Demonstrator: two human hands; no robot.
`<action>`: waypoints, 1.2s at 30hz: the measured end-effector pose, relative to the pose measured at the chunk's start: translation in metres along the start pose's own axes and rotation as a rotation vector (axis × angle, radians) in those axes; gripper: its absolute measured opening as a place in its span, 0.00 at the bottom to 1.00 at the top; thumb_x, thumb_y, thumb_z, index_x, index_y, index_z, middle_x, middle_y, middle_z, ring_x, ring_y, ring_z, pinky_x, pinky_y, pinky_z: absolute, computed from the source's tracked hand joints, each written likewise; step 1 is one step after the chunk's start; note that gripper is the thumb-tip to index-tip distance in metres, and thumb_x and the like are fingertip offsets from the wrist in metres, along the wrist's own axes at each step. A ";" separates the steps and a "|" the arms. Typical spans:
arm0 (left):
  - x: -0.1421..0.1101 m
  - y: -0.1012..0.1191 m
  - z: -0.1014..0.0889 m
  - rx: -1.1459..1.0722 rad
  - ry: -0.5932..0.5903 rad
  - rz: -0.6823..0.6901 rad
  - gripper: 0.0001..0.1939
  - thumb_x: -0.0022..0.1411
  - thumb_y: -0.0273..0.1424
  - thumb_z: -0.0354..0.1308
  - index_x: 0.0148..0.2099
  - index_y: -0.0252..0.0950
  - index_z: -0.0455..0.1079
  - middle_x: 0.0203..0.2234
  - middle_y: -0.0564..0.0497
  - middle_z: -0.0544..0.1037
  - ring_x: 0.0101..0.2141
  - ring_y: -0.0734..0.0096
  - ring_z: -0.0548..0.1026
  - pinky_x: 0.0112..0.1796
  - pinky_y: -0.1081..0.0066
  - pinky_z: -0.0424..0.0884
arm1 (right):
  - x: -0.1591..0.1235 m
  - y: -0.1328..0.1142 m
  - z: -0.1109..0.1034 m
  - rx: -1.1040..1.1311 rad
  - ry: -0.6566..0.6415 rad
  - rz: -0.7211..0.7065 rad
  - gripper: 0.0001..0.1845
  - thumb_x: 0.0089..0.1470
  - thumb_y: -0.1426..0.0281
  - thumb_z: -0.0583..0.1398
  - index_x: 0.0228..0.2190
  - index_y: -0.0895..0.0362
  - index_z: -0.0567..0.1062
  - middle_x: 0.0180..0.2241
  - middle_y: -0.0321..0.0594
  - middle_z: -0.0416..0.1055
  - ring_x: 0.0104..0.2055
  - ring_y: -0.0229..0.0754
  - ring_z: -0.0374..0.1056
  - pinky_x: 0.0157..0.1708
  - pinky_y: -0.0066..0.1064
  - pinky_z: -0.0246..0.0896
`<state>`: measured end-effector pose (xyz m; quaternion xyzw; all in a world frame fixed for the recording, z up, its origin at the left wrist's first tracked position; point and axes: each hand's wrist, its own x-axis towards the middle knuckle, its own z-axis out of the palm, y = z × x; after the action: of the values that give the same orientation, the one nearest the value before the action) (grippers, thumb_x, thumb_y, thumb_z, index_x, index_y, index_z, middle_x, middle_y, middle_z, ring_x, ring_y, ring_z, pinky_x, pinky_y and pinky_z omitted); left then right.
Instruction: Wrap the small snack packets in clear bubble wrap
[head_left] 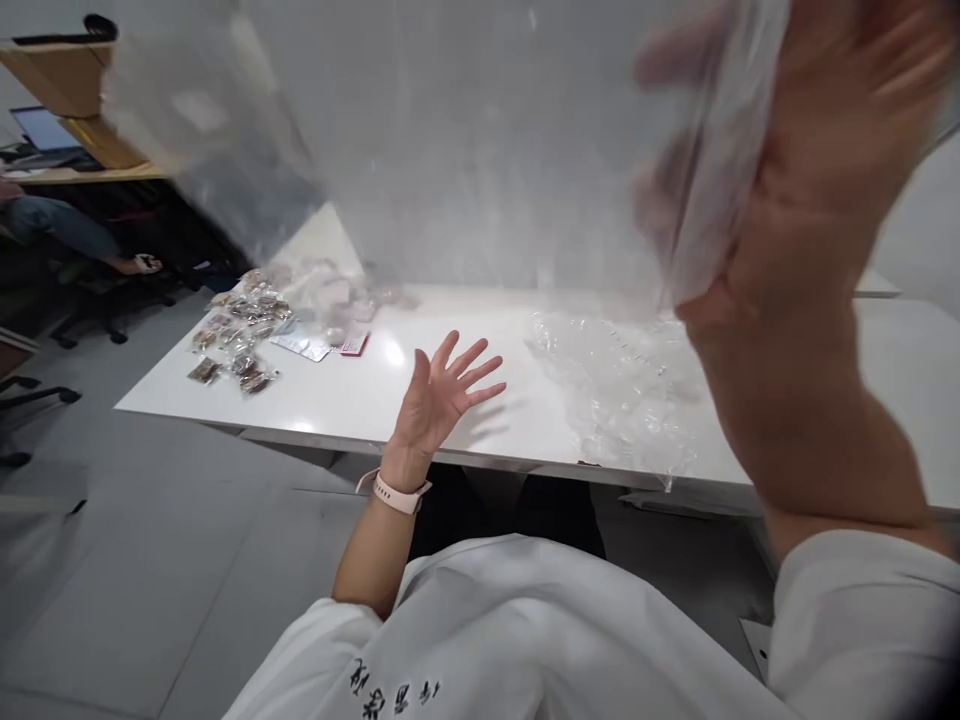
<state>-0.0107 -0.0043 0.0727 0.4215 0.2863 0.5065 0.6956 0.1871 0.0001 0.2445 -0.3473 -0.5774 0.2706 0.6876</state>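
Note:
My right hand (817, 150) is raised high and close to the camera at the right, holding the edge of a large clear plastic bag (480, 160). The bag spreads across the top of the view, blurred by motion, and some of my right fingers show through it. My left hand (439, 400) is open, fingers spread, over the front part of the white table (360, 395). A pale pink watch band (397, 495) circles the left wrist. Right of the left hand, crumpled clear plastic (630, 390) lies on the table and hangs slightly over its front edge.
Several small clear packets with brown contents (251, 320) lie at the table's left end, beside a pale flat packet (300, 340) and a red-edged card (355, 343). Further left, a seated person's leg (67, 230) and a laptop (45, 130) show near wheeled chairs.

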 end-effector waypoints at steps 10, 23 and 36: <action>-0.022 0.005 -0.070 -0.211 0.295 0.023 0.37 0.67 0.57 0.42 0.64 0.34 0.60 0.62 0.37 0.67 0.64 0.49 0.64 0.60 0.46 0.65 | -0.132 0.168 -0.056 -0.344 0.001 0.543 0.19 0.61 0.51 0.56 0.39 0.53 0.75 0.37 0.41 0.78 0.20 0.33 0.63 0.19 0.29 0.64; -0.002 -0.057 -0.045 1.648 -0.167 0.267 0.31 0.70 0.49 0.48 0.71 0.49 0.52 0.71 0.49 0.51 0.71 0.50 0.42 0.67 0.42 0.43 | -0.124 0.135 -0.083 -1.279 -0.106 0.123 0.29 0.64 0.58 0.54 0.62 0.58 0.65 0.54 0.54 0.71 0.48 0.56 0.72 0.46 0.51 0.66; 0.040 -0.015 -0.106 1.522 0.196 0.197 0.12 0.69 0.35 0.51 0.48 0.38 0.72 0.49 0.44 0.77 0.51 0.58 0.73 0.53 0.54 0.69 | -0.150 0.223 -0.021 -0.977 -1.009 0.028 0.30 0.69 0.54 0.43 0.67 0.51 0.59 0.70 0.40 0.48 0.73 0.49 0.42 0.69 0.52 0.43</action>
<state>-0.0783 0.0628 0.0097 0.7602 0.5770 0.2650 0.1375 0.1861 0.0172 -0.0241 -0.4559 -0.8769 0.1171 0.0977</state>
